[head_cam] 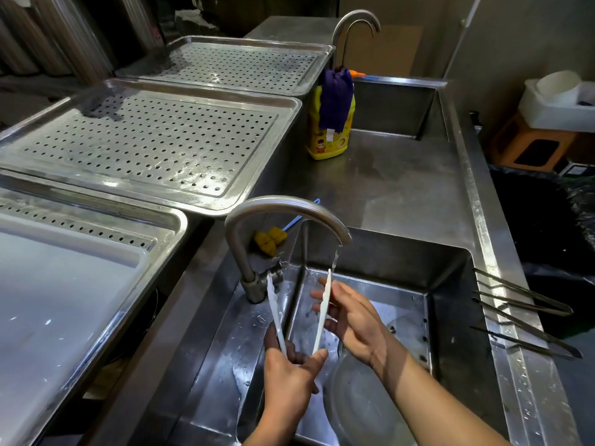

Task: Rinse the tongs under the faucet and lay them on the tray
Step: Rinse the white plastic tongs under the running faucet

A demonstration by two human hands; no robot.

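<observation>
White plastic tongs (275, 312) stand spread in a V over the sink (450, 284), tips up. My left hand (291, 378) grips their hinged end at the bottom. My right hand (351, 320) holds the right arm of the tongs, fingers wrapped around it. Water runs from the curved faucet (283, 207) onto the tip of that right arm. A perforated steel tray (151, 143) lies to the left, behind the faucet, with a second one (238, 64) beyond it.
Metal tongs (528, 313) rest across the sink's right rim. A yellow detergent bottle (328, 136) with a purple cloth stands on the counter. A yellow brush (270, 241) lies behind the faucet. A white board in a tray (58, 300) sits at the near left. A glass bowl (360, 400) sits in the sink.
</observation>
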